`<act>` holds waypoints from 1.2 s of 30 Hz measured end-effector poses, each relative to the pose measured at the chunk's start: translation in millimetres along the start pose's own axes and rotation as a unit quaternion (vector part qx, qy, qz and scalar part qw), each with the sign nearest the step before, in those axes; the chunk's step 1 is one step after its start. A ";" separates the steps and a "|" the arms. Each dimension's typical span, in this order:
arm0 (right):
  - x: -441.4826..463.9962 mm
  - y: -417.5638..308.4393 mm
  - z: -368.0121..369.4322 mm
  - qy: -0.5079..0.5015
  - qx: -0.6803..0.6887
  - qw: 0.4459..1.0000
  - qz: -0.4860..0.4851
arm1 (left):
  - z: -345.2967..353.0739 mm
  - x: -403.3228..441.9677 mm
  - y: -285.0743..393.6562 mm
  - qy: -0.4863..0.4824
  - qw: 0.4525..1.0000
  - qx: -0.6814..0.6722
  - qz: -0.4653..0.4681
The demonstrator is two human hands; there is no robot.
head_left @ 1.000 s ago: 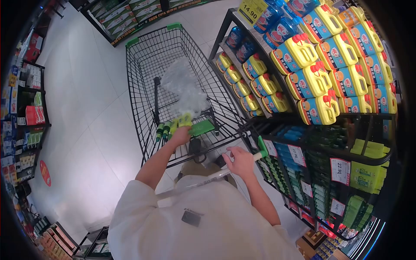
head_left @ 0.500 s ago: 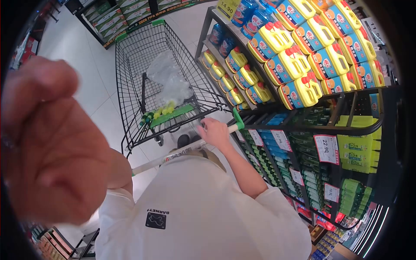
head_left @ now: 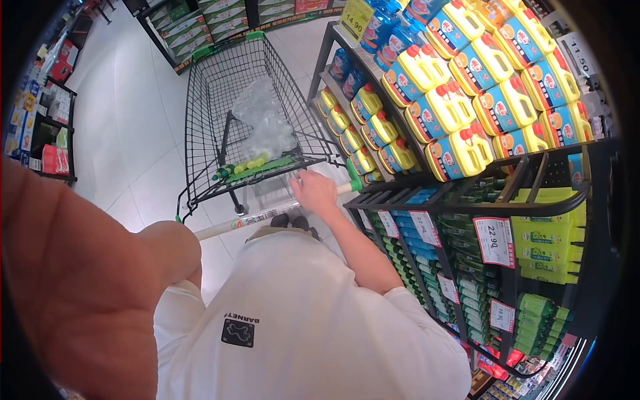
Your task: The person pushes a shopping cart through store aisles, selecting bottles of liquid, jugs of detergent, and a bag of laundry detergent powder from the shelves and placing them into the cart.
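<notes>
My left hand is raised very close to the camera at the left edge, palm side showing; its fingers are outside the view. Loosely curled, my right hand lies over the pale handle of the shopping cart, near its green right end. The black wire cart stands in front of my body. Inside it are a crumpled clear plastic bag, a few dark green bottles and yellow-green items beside a green flap.
Close on the right, a black shelf rack holds yellow jugs, blue bottles and rows of green packs. Stacked boxes stand beyond the cart. More shelves line the far left, across the tiled floor.
My left hand has left the items at the near end of the cart and risen close to the camera. My right hand remains at the handle, its fingers more curled.
</notes>
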State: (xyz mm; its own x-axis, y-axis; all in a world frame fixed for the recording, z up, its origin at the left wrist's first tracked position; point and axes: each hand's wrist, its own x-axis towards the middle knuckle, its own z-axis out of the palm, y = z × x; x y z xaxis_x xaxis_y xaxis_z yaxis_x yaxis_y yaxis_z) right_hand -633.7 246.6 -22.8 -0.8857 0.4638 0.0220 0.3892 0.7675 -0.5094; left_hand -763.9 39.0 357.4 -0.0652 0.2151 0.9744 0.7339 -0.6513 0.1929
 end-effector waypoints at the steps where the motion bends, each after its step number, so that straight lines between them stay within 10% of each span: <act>1: -0.1 0.4 0.1 0.012 0.002 1.000 -0.007 | 2.2 1.9 2.8 -0.005 1.000 0.002 0.004; 36: 62.1 17.8 -6.4 0.035 0.009 0.999 -0.026 | 27.9 5.8 8.7 -0.083 0.994 0.066 -0.033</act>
State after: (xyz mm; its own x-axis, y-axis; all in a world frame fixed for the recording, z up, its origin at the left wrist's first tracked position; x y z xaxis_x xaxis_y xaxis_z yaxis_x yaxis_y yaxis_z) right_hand -680.2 291.9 -25.0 -0.8841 0.4544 0.1088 0.3383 0.7833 -0.5215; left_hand -739.1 54.9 361.5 -0.0120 0.3775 0.9259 0.8151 -0.5327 0.2277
